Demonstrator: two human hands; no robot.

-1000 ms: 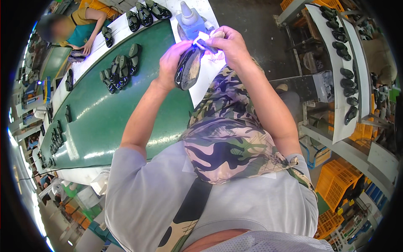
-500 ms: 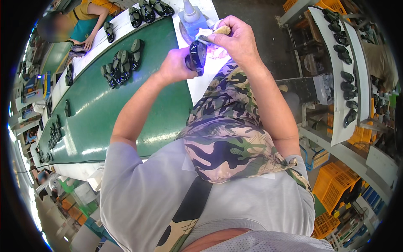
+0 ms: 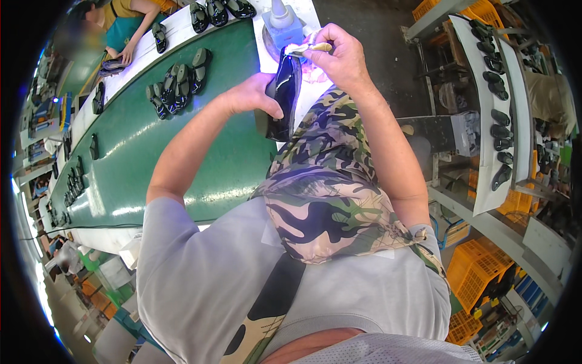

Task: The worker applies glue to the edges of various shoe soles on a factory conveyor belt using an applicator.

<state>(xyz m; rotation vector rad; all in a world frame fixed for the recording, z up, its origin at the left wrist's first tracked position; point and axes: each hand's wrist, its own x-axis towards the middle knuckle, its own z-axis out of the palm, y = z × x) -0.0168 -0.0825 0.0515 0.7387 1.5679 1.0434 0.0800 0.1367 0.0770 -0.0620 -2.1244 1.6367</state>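
My left hand (image 3: 256,96) is closed around a glossy black shoe (image 3: 287,91), its thumb lying across the shoe's side. The shoe is held lengthwise, with its far end under a bright bluish light. Pinched in my right hand (image 3: 345,57) is a small tool with a tan handle (image 3: 321,47). Its pale end meets the far tip of the shoe; glare hides the exact contact. Just beyond stands a blue container with a pale conical nozzle (image 3: 281,24), on the white ledge.
Several black shoes (image 3: 179,85) lie on the green belt (image 3: 230,151) to the left. More stand on the white ledge, where a co-worker's hand (image 3: 127,53) touches one. At right, a white shelf (image 3: 485,176) carries black shoes. Orange crates (image 3: 476,270) sit low at right.
The shoe in my left hand has turned, now showing its long side and standing lengthwise. The tool in my right hand has come against its far tip. Shoes on the belt shifted slightly.
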